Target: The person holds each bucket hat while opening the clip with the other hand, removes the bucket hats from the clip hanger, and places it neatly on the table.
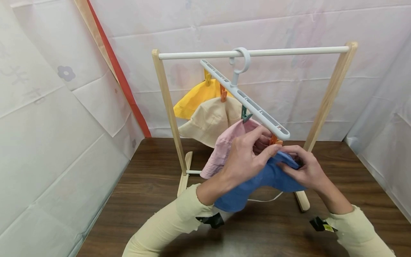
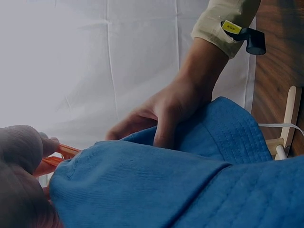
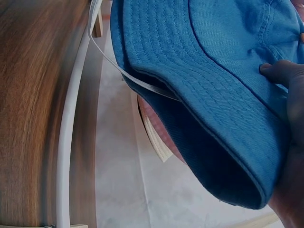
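A blue bucket hat (image 1: 257,184) hangs below the near end of a pale grey clip hanger (image 1: 257,107). My left hand (image 1: 245,151) pinches the orange clothespin (image 1: 274,140) at that end; in the left wrist view the orange clothespin (image 2: 66,151) meets the hat's crown. The right hand (image 1: 303,167) holds the crown of the blue hat, its thumb on the cloth in the right wrist view. Behind my left hand, a pink hat (image 1: 221,153) hangs from a dark green clothespin (image 1: 245,115). How far the orange clothespin bites the cloth is hidden by fingers.
Farther along the hanger, a beige hat (image 1: 208,119) and a yellow hat (image 1: 192,98) hang from clothespins. The hanger hooks over the white rail (image 1: 295,51) of a wooden stand (image 1: 330,96). Beneath is a brown wooden table (image 1: 144,200); a white cord (image 1: 268,200) dangles under the blue hat.
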Tool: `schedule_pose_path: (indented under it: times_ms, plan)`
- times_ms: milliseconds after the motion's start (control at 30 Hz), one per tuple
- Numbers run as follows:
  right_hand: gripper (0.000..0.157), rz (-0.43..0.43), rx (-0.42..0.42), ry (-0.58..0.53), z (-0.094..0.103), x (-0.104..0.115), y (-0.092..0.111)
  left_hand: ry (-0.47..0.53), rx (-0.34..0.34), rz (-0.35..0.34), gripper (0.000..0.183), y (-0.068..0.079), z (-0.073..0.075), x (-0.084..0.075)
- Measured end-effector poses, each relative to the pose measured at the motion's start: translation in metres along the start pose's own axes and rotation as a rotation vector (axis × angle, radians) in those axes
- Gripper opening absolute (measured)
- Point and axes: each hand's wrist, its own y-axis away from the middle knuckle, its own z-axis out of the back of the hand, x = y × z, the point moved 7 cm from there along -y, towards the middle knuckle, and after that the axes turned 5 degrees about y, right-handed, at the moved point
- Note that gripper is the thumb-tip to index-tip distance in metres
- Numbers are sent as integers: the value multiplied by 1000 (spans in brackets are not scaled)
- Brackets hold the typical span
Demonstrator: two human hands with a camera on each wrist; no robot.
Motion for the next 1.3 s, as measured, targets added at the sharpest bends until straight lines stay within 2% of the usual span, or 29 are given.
schedule_pose_path:
  times_ms: [300,800,1300]
  plan:
    - [52,19,15,10,-2,1,2,0,-3,-1,19,0,1,0]
    - [50,1,29,23,-3,2,2,-7,-5,3,20,1,1,0]
    - [49,21,21,-1,-5,-2,6,-1,3,-6,21,1,1,-1]
